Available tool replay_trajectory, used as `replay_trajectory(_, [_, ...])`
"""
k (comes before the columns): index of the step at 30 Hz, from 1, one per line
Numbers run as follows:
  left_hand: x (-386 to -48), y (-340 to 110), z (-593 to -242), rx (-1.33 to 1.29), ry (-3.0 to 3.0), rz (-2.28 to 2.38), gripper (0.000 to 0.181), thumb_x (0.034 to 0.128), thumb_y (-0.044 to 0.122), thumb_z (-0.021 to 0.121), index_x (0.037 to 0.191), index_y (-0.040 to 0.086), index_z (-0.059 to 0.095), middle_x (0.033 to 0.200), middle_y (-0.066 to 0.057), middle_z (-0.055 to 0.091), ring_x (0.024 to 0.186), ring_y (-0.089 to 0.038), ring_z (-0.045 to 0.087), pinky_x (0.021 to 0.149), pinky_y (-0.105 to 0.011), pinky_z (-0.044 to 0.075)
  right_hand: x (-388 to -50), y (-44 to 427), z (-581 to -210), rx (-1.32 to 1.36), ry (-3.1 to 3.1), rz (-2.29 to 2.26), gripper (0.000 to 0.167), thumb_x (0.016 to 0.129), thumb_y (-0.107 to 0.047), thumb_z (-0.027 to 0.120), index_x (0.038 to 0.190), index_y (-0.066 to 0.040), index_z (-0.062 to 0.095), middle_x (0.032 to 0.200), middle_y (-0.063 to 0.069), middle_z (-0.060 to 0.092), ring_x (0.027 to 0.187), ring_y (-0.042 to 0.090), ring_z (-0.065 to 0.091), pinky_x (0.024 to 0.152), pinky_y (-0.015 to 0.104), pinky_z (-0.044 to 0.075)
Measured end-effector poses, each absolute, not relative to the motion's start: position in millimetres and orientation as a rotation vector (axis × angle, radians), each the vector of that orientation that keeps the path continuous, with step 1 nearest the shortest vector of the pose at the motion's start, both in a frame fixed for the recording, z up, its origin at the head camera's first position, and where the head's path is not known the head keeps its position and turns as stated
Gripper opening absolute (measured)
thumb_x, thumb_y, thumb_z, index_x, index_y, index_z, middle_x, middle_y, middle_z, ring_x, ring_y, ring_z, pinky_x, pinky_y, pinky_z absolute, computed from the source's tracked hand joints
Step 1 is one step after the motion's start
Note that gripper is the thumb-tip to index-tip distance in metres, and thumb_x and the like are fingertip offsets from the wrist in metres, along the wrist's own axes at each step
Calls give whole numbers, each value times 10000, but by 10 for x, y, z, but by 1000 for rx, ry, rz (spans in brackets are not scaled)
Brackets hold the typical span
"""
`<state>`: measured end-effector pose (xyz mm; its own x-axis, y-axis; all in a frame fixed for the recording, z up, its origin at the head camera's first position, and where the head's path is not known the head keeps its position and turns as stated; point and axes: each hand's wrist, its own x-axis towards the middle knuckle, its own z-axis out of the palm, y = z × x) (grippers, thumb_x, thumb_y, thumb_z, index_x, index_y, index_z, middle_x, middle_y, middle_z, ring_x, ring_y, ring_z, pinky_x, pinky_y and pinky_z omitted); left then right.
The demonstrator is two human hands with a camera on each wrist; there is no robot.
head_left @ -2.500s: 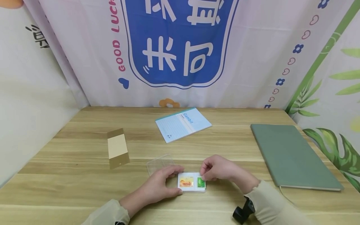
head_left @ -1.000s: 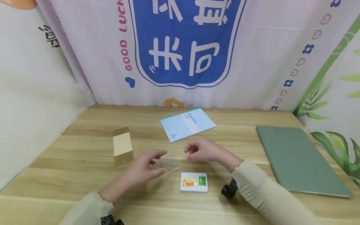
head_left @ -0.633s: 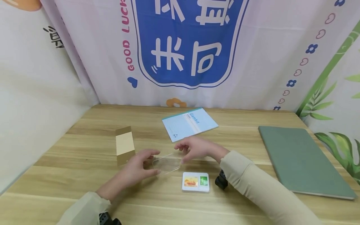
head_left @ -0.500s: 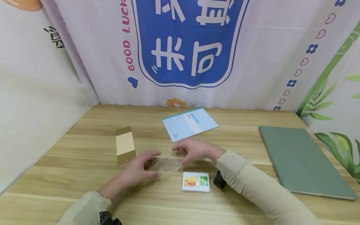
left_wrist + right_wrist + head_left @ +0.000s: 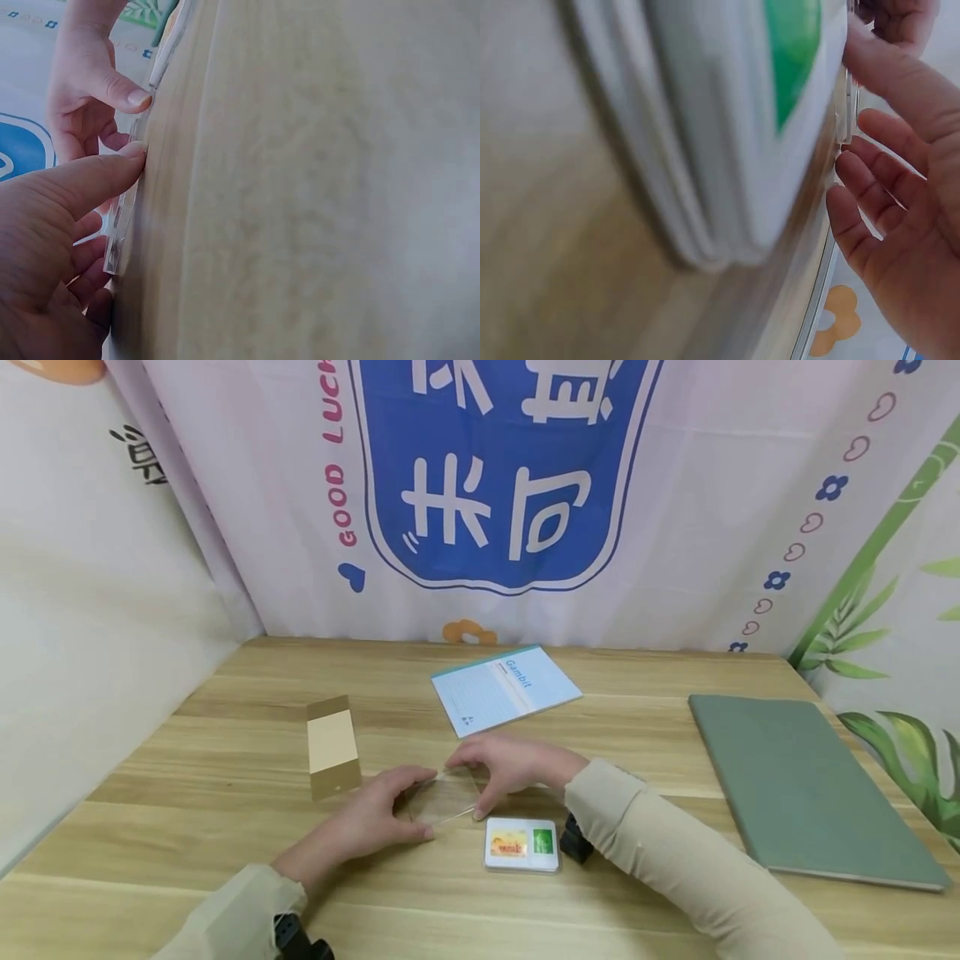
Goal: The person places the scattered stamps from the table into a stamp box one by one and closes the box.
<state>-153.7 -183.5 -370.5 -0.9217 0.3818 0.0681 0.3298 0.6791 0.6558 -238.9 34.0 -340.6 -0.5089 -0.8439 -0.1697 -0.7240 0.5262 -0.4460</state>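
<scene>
A clear plastic box lid [image 5: 444,798] lies low over the wooden table, between both hands. My left hand [image 5: 371,816] grips its left part, with the thumb on the near edge and fingers at the far edge. My right hand [image 5: 513,767] holds the right part between thumb and fingertips. In the left wrist view, both thumbs meet the lid's thin edge [image 5: 120,232]. Just right of the lid, a stack of white cards [image 5: 521,843] with a yellow-orange picture and a green one lies flat. It looms blurred beside my right hand in the right wrist view.
An opened tan cardboard piece [image 5: 333,745] lies to the left. A pale blue notebook [image 5: 506,691] marked Gambit is at the back middle. At the right lies a large green notebook [image 5: 810,789]. A printed curtain [image 5: 675,527] hangs behind the wooden table [image 5: 420,910].
My right hand has left the card stack and moved left to the lid. My left hand has also moved from the stack to the lid. Both hands now grip it, and the lid has shifted slightly.
</scene>
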Motion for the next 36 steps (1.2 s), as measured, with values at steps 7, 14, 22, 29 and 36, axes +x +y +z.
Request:
replay_trajectory(7, [-1551,-1815,-3697,590,2813,1074,645,697,291,803,1243,50,558,1245,-105,573,1145,-281,519,977,-485,417,-2390,328,-3418,-1296,2414,-475,627,691,-243,817,1252,-117,566,1204,-21,549,1054,109,491,942,245,415])
replay_trajectory(14, [-1550,-1757,-3659,526,2798,1086,625,705,280,801,1242,67,563,1242,-87,578,1155,-274,517,991,-477,410,-2368,358,-3374,-1242,2426,-484,639,671,-247,830,1238,-98,575,1121,-25,557,973,108,489,882,227,424])
replay_trajectory(22, [-1505,-1665,-3583,434,2806,1079,657,673,261,818,1263,133,560,1239,-57,581,1124,-258,533,968,-469,431,-2273,440,-3297,-1157,2459,-473,648,666,-218,829,1249,-110,568,1095,-27,555,959,118,502,839,224,443])
replay_trajectory(29, [-1491,-1579,-3532,467,2804,1083,673,666,221,818,1277,138,549,1287,-87,551,1175,-304,506,997,-505,398,-2180,554,-3203,-1106,2482,-488,648,678,-219,818,1261,-116,556,1177,-9,546,1037,142,511,895,273,450])
replay_trajectory(36, [-1454,-1487,-3499,570,2781,1113,659,676,187,804,1276,115,543,1301,-84,535,1174,-303,507,991,-498,409,-2055,721,-3166,-1032,2503,-588,615,685,-237,817,1241,-134,576,1169,-23,551,1049,164,525,887,301,462])
